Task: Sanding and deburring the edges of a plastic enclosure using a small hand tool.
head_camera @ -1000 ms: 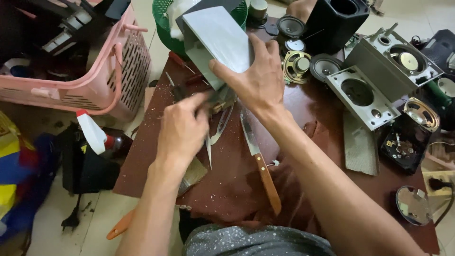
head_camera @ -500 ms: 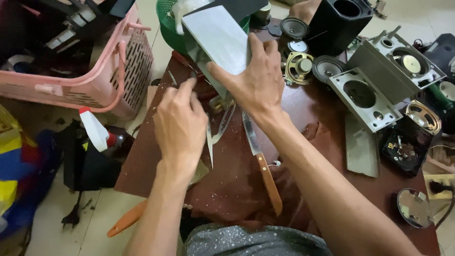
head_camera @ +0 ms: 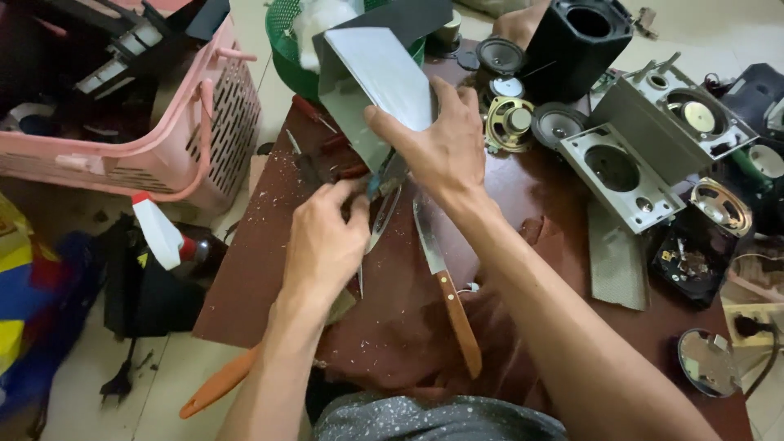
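Observation:
My right hand point(head_camera: 437, 147) grips a grey, box-shaped speaker casing point(head_camera: 371, 86) and holds it tilted on the dark red work board point(head_camera: 506, 204). My left hand point(head_camera: 327, 241) pinches a small tool with a teal tip point(head_camera: 373, 186) at the casing's lower edge. What the tool is cannot be made out. A knife with a wooden handle point(head_camera: 445, 282) lies on the board just below my right wrist, and a thin metal blade point(head_camera: 380, 224) lies beside my left hand.
A pink plastic basket point(head_camera: 175, 122) of parts stands at the left, with a green basket point(head_camera: 286, 49) behind the casing. Loose speaker cones point(head_camera: 510, 122), a black speaker box point(head_camera: 576, 41) and grey panels point(head_camera: 621, 175) fill the right. A spray bottle point(head_camera: 163, 237) and an orange handle point(head_camera: 216, 384) lie on the floor.
My left hand has slid from the middle of the board up to the casing's lower edge and closed on the small tool. My right hand stays on the casing.

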